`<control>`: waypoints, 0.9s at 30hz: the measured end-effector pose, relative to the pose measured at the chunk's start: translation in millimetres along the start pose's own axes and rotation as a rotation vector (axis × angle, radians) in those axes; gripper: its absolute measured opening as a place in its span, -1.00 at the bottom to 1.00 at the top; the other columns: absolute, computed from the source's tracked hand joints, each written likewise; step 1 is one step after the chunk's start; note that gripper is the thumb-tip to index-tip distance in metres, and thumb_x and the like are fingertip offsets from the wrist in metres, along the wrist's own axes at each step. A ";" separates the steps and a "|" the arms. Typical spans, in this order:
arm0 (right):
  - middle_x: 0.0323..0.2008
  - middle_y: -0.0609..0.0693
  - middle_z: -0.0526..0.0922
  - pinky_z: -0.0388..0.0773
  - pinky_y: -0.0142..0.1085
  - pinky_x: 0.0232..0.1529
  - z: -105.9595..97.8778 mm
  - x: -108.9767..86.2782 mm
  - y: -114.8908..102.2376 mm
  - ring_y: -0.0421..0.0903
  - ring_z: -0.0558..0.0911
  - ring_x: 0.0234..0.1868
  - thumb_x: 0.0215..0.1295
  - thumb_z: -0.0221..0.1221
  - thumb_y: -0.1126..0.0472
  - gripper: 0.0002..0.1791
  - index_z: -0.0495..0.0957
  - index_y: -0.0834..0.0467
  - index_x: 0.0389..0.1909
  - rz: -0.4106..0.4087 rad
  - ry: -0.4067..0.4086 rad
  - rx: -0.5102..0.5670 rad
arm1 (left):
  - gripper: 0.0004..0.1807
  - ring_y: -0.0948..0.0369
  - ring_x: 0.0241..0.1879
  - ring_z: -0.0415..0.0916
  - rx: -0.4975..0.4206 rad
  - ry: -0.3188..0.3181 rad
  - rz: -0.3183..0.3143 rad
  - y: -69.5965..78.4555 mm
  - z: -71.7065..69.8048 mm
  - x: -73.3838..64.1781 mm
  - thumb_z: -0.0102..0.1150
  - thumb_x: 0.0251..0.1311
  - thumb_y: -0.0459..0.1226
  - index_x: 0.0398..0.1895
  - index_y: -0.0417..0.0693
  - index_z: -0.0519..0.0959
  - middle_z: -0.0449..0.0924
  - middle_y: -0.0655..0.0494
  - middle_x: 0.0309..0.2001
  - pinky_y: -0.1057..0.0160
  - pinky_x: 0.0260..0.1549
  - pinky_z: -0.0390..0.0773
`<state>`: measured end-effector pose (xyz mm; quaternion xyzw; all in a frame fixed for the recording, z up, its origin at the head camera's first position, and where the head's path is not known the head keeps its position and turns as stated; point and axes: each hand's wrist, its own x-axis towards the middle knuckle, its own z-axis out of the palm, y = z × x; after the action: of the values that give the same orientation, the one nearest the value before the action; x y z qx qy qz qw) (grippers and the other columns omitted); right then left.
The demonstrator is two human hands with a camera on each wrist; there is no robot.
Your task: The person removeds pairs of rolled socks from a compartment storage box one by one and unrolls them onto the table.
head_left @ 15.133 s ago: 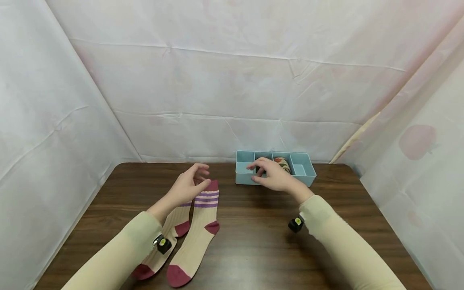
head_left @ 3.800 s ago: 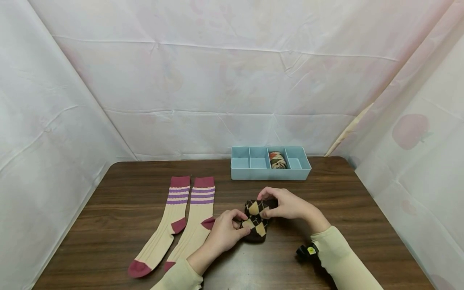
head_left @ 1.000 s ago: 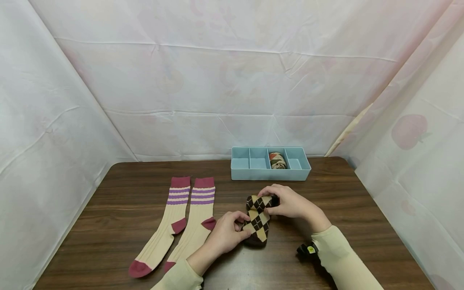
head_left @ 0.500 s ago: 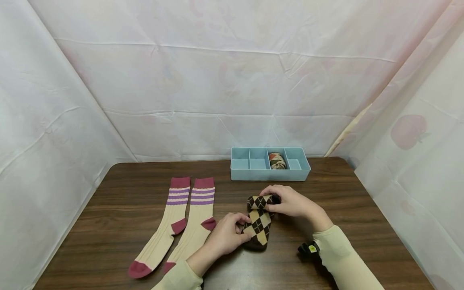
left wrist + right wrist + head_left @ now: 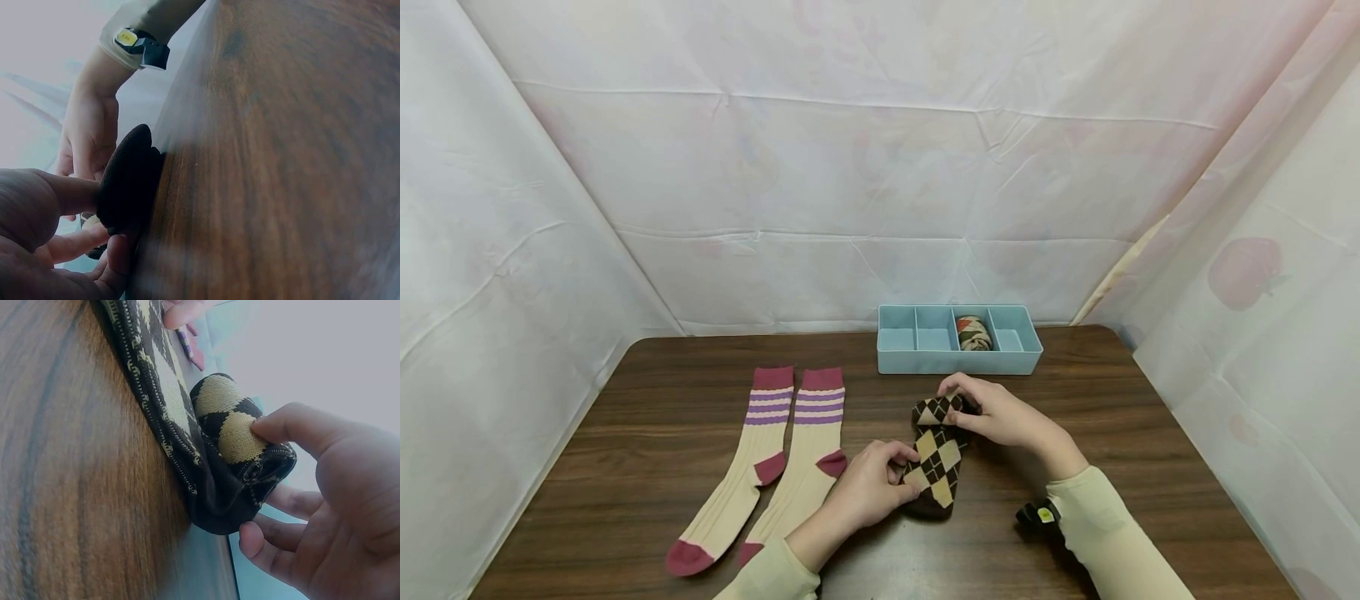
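Observation:
Brown-and-tan argyle socks [image 5: 934,467] lie on the table between my hands, flat at the near end and rolled at the far end. My left hand [image 5: 868,483] pinches the left edge of the flat near part. At the far end, my right hand [image 5: 1000,417] holds the roll, thumb on the near side and fingers behind. The right wrist view shows that thumb pressing the patterned roll [image 5: 228,422], with dark fabric layers below it. In the left wrist view the dark sock end [image 5: 128,178] stands against the left fingers; part of their grip is hidden.
Two cream socks, the left one [image 5: 767,429] and the right one [image 5: 818,433], lie flat on the left, with maroon cuffs and purple stripes. At the back stands a blue four-section box [image 5: 958,363]. Its third compartment from the left holds a rolled patterned sock bundle [image 5: 974,335].
The dark roll seen in the box's second compartment 15 seconds ago is gone from there. Since then, the argyle socks' roll has moved away from me, exposing more flat fabric. Lately the right fingers lifted slightly.

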<state>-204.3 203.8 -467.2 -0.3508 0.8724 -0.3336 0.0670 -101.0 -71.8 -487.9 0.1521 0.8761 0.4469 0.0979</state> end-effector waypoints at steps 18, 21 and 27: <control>-0.01 -0.10 0.62 0.51 -0.11 -0.04 0.4 -0.6 -2.6 -0.04 0.55 -0.09 0.61 0.29 0.19 -0.79 0.61 -0.10 0.14 0.010 0.049 -0.102 | -0.65 0.29 -0.30 0.48 0.008 -0.001 0.003 -0.6 0.8 0.0 0.60 0.18 -0.24 0.04 0.00 0.77 0.57 0.14 -0.17 0.24 -0.23 0.50; 0.01 -0.04 0.62 0.53 -0.08 -0.03 0.4 -0.7 -2.8 -0.04 0.57 -0.07 0.59 0.31 0.21 -0.79 0.62 -0.08 0.12 0.011 0.063 -0.115 | -0.65 0.29 -0.30 0.48 0.009 0.001 0.004 -0.9 1.0 -0.1 0.61 0.18 -0.24 0.04 0.00 0.77 0.56 0.14 -0.18 0.24 -0.24 0.50; 0.05 -0.05 0.59 0.57 0.02 0.09 1.5 0.1 -2.6 -0.04 0.59 0.08 0.59 0.28 0.29 -0.82 0.63 -0.04 0.05 -0.004 0.071 -0.140 | -0.65 0.29 -0.30 0.48 0.011 0.006 0.009 -1.3 1.5 0.1 0.60 0.18 -0.24 0.03 0.00 0.77 0.55 0.15 -0.18 0.25 -0.24 0.50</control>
<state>-202.4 201.5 -466.7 -0.3442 0.8948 -0.2842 0.0104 -100.9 -71.4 -489.8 0.1553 0.8782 0.4428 0.0924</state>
